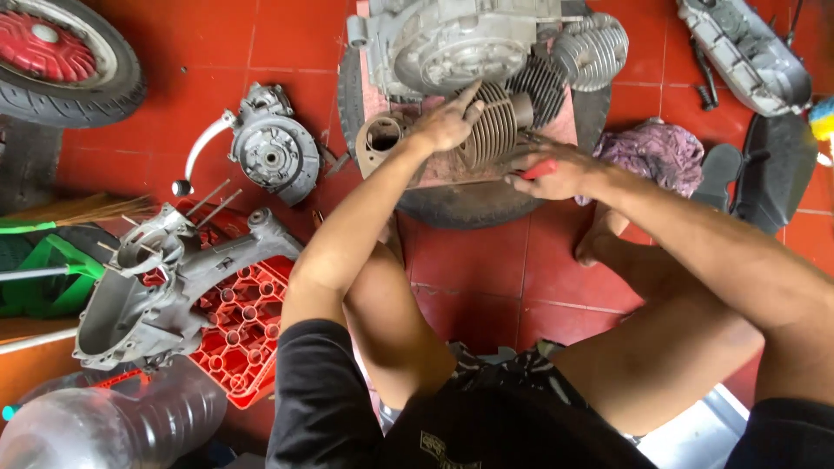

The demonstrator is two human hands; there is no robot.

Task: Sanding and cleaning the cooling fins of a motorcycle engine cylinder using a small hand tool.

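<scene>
A: Where is the finned cylinder?

B: Far centre, lying on a tyre just near the grey engine case.

A: And the hands?

B: The left hand rests flat on the cylinder, fingers spread. The right hand is closed around a red-handled tool, touching its fins.

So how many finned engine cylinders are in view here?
3: one finned cylinder under the left hand, a dark one behind it, a pale one top right. Others may be hidden.
</scene>
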